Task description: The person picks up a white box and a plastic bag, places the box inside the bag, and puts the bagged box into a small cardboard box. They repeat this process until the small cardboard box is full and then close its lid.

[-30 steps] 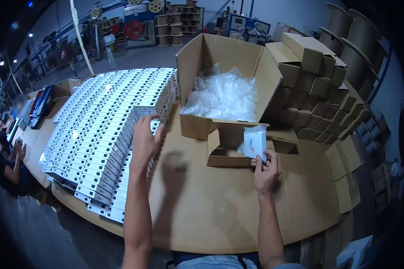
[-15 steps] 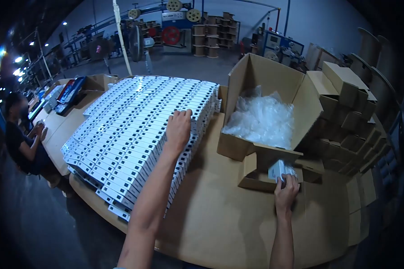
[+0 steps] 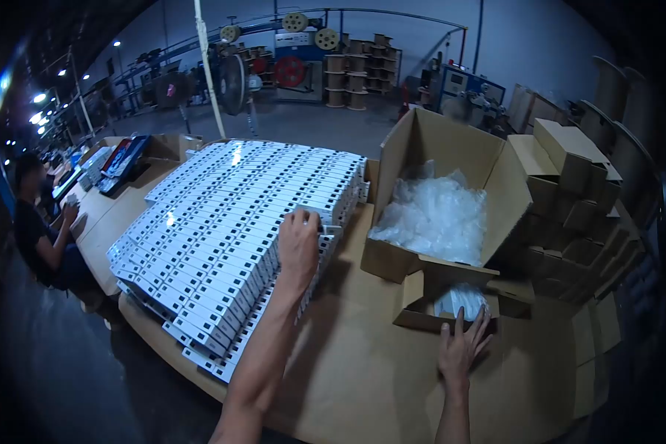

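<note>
Rows of slim white boxes with dark square marks form a large stack (image 3: 214,222) on the table. At its right edge my left hand (image 3: 298,248) has its fingers closed on one slim white box (image 3: 331,231), whose end juts out beside them. To the right, my right hand (image 3: 463,346) is open with fingers spread. Its fingertips rest on a white box in clear plastic (image 3: 451,300), which lies inside a small open carton (image 3: 414,318). The fingers cover part of that box.
Behind the small carton stands a large open carton (image 3: 392,255) filled with clear plastic bags (image 3: 433,214). Folded brown cartons (image 3: 570,214) are piled at the right. A co-worker (image 3: 44,229) sits at the table's far left. Spools and machines stand at the back.
My right hand has let go of the white box, which now lies lower in the small carton, and its fingers have spread. My left hand has closed on a box at the stack's edge.
</note>
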Demonstrator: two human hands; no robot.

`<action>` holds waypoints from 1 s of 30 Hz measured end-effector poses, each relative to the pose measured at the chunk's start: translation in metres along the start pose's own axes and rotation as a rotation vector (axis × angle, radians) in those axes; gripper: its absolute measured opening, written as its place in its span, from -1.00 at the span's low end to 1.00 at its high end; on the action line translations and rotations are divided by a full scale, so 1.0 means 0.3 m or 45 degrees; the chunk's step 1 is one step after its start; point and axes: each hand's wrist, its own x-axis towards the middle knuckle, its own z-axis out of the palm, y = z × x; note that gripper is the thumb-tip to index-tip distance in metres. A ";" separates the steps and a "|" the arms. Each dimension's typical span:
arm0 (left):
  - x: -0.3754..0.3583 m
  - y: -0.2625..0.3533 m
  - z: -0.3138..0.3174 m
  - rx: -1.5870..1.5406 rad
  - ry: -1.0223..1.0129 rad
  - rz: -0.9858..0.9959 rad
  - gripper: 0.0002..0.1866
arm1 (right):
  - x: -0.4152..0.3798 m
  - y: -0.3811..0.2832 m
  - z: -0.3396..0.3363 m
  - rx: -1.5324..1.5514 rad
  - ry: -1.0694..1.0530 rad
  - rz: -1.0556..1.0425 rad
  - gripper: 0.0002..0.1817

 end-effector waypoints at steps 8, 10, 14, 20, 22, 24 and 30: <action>-0.385 0.410 -0.266 -0.671 -0.027 -0.070 -0.61 | -0.121 -0.118 -0.076 1.869 -0.609 0.086 -0.29; -0.453 0.516 -0.286 -0.800 -0.130 0.032 -0.59 | -0.134 -0.150 -0.099 2.199 -0.728 0.138 -0.34; -0.426 0.612 -0.285 -1.040 -0.595 0.248 -0.59 | -0.117 -0.052 -0.072 1.979 -0.496 0.176 -0.65; 0.083 0.618 -0.035 -0.930 -0.530 0.139 -0.84 | -0.155 0.132 -0.127 1.813 -0.412 0.432 -0.85; 0.276 0.649 0.137 -0.905 -0.427 0.255 -0.86 | -0.162 0.185 -0.138 1.775 -0.398 0.451 -0.83; 0.411 0.686 0.318 -0.817 -0.600 0.330 -0.80 | -0.162 0.230 -0.134 1.756 -0.395 0.445 -0.82; 0.551 0.796 0.660 -0.635 -0.883 0.842 -0.57 | -0.085 0.298 -0.147 1.625 -0.405 0.252 -0.79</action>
